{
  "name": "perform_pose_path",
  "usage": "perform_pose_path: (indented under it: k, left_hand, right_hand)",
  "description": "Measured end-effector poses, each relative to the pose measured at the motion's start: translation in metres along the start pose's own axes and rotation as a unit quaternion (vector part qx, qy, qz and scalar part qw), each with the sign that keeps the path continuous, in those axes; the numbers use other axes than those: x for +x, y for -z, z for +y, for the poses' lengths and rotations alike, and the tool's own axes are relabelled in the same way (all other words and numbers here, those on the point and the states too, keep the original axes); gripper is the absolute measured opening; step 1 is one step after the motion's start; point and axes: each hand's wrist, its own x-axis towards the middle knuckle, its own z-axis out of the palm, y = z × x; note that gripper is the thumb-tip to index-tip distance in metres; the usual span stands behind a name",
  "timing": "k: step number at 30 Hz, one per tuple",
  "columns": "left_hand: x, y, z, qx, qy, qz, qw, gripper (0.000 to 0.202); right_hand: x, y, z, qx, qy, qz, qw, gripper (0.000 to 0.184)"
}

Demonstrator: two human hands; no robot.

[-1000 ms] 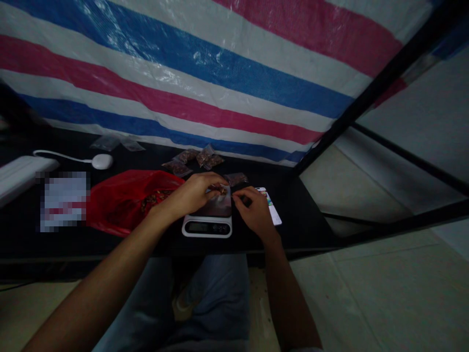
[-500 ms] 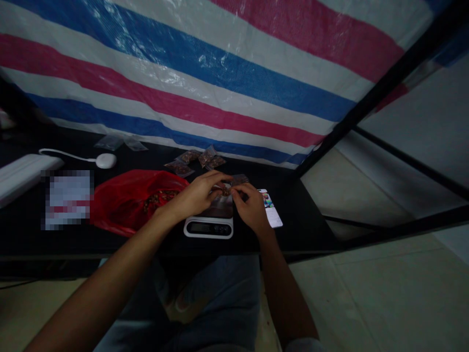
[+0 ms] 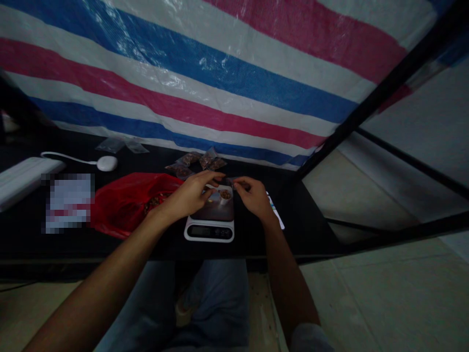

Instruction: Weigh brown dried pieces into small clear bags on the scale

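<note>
A small white digital scale (image 3: 209,230) stands on the black table (image 3: 308,230). On its platform sits a little cup (image 3: 224,195) of brown bits. My left hand (image 3: 192,193) reaches over the scale's far edge, fingers curled toward a small clear bag (image 3: 231,181) beyond the cup. My right hand (image 3: 252,195) pinches that same bag from the right. The bag is mostly hidden by my fingers.
A red plastic bag (image 3: 124,203) with brown pieces lies left of the scale. Several filled clear packets (image 3: 198,160) lie behind it, empty ones (image 3: 120,144) further left. A white lamp base (image 3: 107,163), a white box (image 3: 22,178) and a card (image 3: 276,215) also rest there. Striped tarp behind.
Both hands lifted from over the scale platform to its far edge, uncovering the little cup. The right hand moved left to meet the left hand at the clear bag.
</note>
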Motion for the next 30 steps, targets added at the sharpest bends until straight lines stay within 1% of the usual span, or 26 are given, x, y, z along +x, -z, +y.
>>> perform_pose_path:
  k: [2, 4, 6, 8, 12, 14, 15, 18, 20, 21, 23, 26, 30]
  left_hand:
    - [-0.003, 0.005, -0.001, 0.043, 0.024, -0.008, 0.999, 0.038]
    - [-0.007, 0.008, -0.003, 0.074, 0.053, -0.048, 0.995, 0.031]
    - [-0.011, 0.008, -0.004, 0.089, 0.072, -0.092, 0.989, 0.025]
    - [-0.014, 0.006, -0.004, 0.100, 0.076, -0.108, 0.986, 0.023]
    - [-0.013, 0.005, -0.001, 0.091, 0.068, -0.083, 0.990, 0.025]
    - [-0.010, 0.005, 0.003, 0.065, 0.063, -0.060, 0.994, 0.026]
    - [-0.008, 0.005, 0.005, 0.050, 0.058, -0.047, 0.996, 0.027]
    - [-0.002, 0.002, 0.013, 0.015, 0.044, -0.018, 0.999, 0.027]
    - [0.000, -0.001, 0.017, 0.007, 0.040, -0.021, 0.999, 0.027]
    - [0.001, -0.002, 0.018, 0.006, 0.041, -0.026, 0.999, 0.028]
    - [0.001, -0.005, 0.019, 0.004, 0.043, -0.037, 0.998, 0.030]
    - [0.000, -0.007, 0.016, 0.000, 0.036, -0.036, 0.999, 0.029]
    - [-0.004, -0.009, 0.012, -0.024, 0.030, -0.025, 0.999, 0.024]
  right_hand:
    - [0.015, 0.001, 0.005, -0.008, 0.007, -0.068, 0.998, 0.016]
    - [0.029, 0.000, 0.008, -0.008, 0.017, -0.139, 0.990, 0.013]
    - [0.038, -0.002, 0.009, -0.005, 0.025, -0.191, 0.981, 0.011]
    - [0.044, -0.004, 0.007, -0.012, 0.034, -0.219, 0.975, 0.011]
    - [0.047, -0.006, 0.002, -0.026, 0.056, -0.257, 0.965, 0.011]
    - [0.047, -0.004, 0.003, -0.023, 0.059, -0.260, 0.964, 0.012]
    - [0.046, -0.003, 0.004, -0.017, 0.057, -0.251, 0.966, 0.013]
    - [0.040, 0.004, 0.006, 0.009, 0.053, -0.190, 0.980, 0.012]
    - [0.031, 0.010, 0.006, 0.028, 0.060, -0.153, 0.986, 0.014]
    - [0.026, 0.013, 0.005, 0.036, 0.063, -0.144, 0.987, 0.014]
    - [0.016, 0.016, 0.004, 0.046, 0.065, -0.143, 0.987, 0.015]
    - [0.004, 0.015, 0.001, 0.044, 0.070, -0.149, 0.985, 0.014]
    - [-0.002, 0.012, -0.003, 0.043, 0.075, -0.143, 0.986, 0.016]
